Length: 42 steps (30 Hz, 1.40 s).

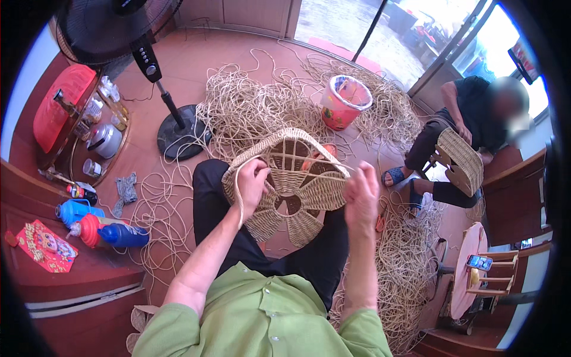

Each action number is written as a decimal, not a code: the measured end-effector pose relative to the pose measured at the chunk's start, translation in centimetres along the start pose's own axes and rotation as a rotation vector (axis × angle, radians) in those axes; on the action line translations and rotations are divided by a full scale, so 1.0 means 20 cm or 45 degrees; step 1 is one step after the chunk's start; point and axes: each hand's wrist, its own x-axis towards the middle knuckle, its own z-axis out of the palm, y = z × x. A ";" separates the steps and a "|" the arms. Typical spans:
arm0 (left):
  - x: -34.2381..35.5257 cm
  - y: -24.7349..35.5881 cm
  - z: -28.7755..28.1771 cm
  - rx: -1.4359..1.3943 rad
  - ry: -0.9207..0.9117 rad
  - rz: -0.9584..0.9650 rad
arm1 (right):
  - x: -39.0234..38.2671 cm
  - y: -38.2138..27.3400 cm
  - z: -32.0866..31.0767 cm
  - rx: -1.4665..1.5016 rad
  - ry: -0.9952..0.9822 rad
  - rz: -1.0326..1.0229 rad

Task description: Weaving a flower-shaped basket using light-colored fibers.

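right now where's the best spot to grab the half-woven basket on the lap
Probably the woven rim of the half-woven basket, from its left side, where the left hand already grips. The rim is dense and firm; the middle is open spokes with gaps.

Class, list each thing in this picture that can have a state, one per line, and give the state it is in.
woven basket: half-woven, on the lap, tilted
left hand: gripping the basket's rim
right hand: pinching a cane strand
cane strands: loose, tangled on the floor
pink bucket: upright, open
standing fan: upright; running or not, cannot tell
blue bottle: lying on its side
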 end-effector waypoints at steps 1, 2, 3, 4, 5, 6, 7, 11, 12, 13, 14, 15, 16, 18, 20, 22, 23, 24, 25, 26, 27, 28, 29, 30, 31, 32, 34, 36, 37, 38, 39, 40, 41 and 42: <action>-0.03 -0.04 0.03 0.207 0.220 0.473 | -0.04 -0.06 -0.09 -0.003 0.064 -0.046; -0.05 -0.06 0.05 0.405 0.444 0.945 | -0.07 -0.12 -0.18 -0.007 0.128 -0.089; -0.08 -0.01 0.10 0.469 0.446 1.094 | -0.08 -0.21 -0.32 0.017 0.150 -0.211; -0.09 0.02 0.14 0.529 0.411 1.143 | -0.10 -0.33 -0.46 0.039 0.168 -0.335; -0.08 0.02 0.18 0.580 0.359 1.116 | -0.07 -0.47 -0.60 0.105 0.151 -0.505; -0.05 0.01 0.21 0.632 0.302 1.093 | -0.07 -0.59 -0.67 0.171 0.136 -0.680; -0.01 0.00 0.22 0.631 0.293 1.105 | -0.06 -0.71 -0.58 0.082 0.046 -0.766; 0.10 -0.02 0.25 0.748 0.489 0.965 | 0.03 -0.86 0.02 -1.223 0.153 -0.987; 0.11 -0.01 0.27 0.821 0.539 0.871 | 0.07 -0.78 0.03 -1.730 0.200 -1.106; 0.12 0.00 0.29 0.890 0.587 0.817 | 0.09 -0.63 0.01 -2.090 0.272 -0.997; 0.14 0.01 0.30 0.884 0.595 0.829 | 0.13 -0.45 0.00 -2.144 -0.047 -0.772; 0.15 0.02 0.33 1.015 0.555 0.752 | 0.10 -0.26 0.07 -1.895 -0.174 -0.573; 0.15 0.02 0.36 1.151 0.503 0.671 | 0.09 -0.08 0.12 -1.939 -0.273 -0.315; 0.11 0.08 0.36 1.208 0.325 0.580 | 0.16 0.19 0.13 -1.563 -0.513 -0.334; 0.12 0.08 0.32 1.080 0.146 0.451 | 0.22 0.32 0.20 -1.368 -0.558 -0.398; 0.11 0.10 0.25 1.000 0.030 0.423 | 0.25 0.36 0.20 -1.365 -0.448 -0.314; 0.09 0.12 0.22 0.896 -0.020 0.471 | 0.24 0.35 0.19 -1.402 -0.364 -0.394; 0.06 0.12 0.20 0.790 -0.072 0.518 | 0.22 0.33 0.17 -1.440 -0.274 -0.472; 0.06 0.04 0.17 0.640 0.161 0.732 | 0.19 0.31 0.18 -1.384 -0.267 -0.494; -0.02 0.09 0.22 0.386 0.288 0.607 | 0.17 0.32 0.13 -1.386 -0.252 -0.488; -0.04 0.08 0.25 0.423 0.416 0.777 | 0.17 0.33 0.07 -0.779 -0.239 -0.159; -0.06 0.07 0.28 0.454 0.546 0.948 | 0.16 0.31 0.02 -0.166 -0.217 0.150; -0.06 0.07 0.28 0.641 0.523 1.006 | 0.16 0.21 -0.03 0.137 -0.096 0.111; -0.07 0.06 0.29 0.828 0.493 1.056 | 0.16 0.09 -0.13 0.435 0.032 0.074; -0.06 0.04 0.31 0.908 0.523 1.096 | 0.20 -0.01 -0.28 0.498 0.130 0.082; -0.04 0.04 0.33 0.906 0.519 1.098 | 0.23 -0.12 -0.41 0.409 0.361 0.078; -0.01 0.04 0.38 0.980 0.415 0.882 | 0.32 -0.28 -0.74 0.506 0.444 -0.118; 0.02 0.03 0.42 0.939 0.410 0.854 | 0.34 -0.49 -1.05 -0.104 0.510 -0.453; 0.02 0.02 0.44 0.955 0.468 0.890 | 0.31 -0.50 -1.10 -1.254 0.761 -0.495; 0.04 0.01 0.45 0.973 0.538 0.927 | 0.30 -0.51 -1.04 -2.418 0.926 -0.466; 0.04 0.00 0.46 0.964 0.568 0.912 | 0.26 -0.47 -0.98 -2.388 0.762 -0.558; 0.05 -0.01 0.46 0.970 0.570 0.912 | 0.20 -0.39 -0.77 -2.349 0.595 -0.646; 0.05 -0.01 0.48 0.968 0.605 0.932 | 0.19 -0.26 -0.71 -2.015 0.348 -0.746; 0.05 -0.01 0.49 0.972 0.642 0.944 | 0.13 -0.15 -0.53 -2.005 0.061 -0.491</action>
